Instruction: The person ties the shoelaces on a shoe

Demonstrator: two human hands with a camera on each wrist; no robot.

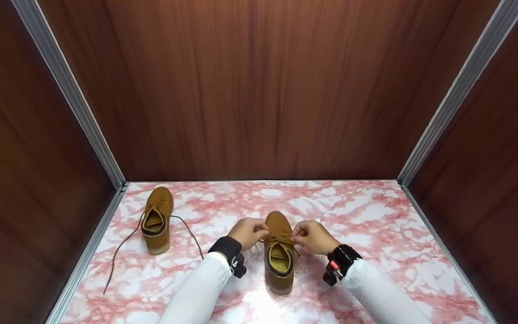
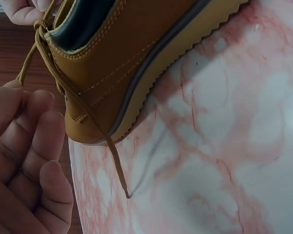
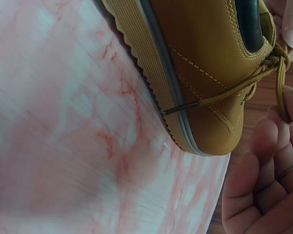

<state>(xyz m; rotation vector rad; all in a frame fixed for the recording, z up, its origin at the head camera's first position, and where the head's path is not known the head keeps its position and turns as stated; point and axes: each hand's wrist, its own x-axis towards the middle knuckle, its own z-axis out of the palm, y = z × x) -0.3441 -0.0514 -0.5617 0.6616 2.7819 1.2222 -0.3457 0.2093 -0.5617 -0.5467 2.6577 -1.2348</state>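
A tan lace-up shoe [image 1: 280, 281] stands on the tabletop between both hands, its toe pointing away from me. Over its tongue the shoelace [image 2: 43, 36] is tied in a knot with loops. My left hand [image 1: 247, 232] pinches one lace loop between thumb and forefinger at the shoe's left side. On the right side, my right hand [image 1: 315, 237] pinches the other loop [image 3: 281, 97]. A loose lace end hangs down each flank of the shoe, one seen in each wrist view. Both loops look drawn out sideways from the knot.
A matching tan shoe [image 1: 158, 240] stands at the back left, its untied laces [image 1: 115, 256] trailing to both sides on the pink-and-white marbled tabletop [image 1: 367, 288]. Brown wood-grain panels [image 1: 259, 90] with grey metal edging [image 1: 461, 90] enclose the table at the back and sides.
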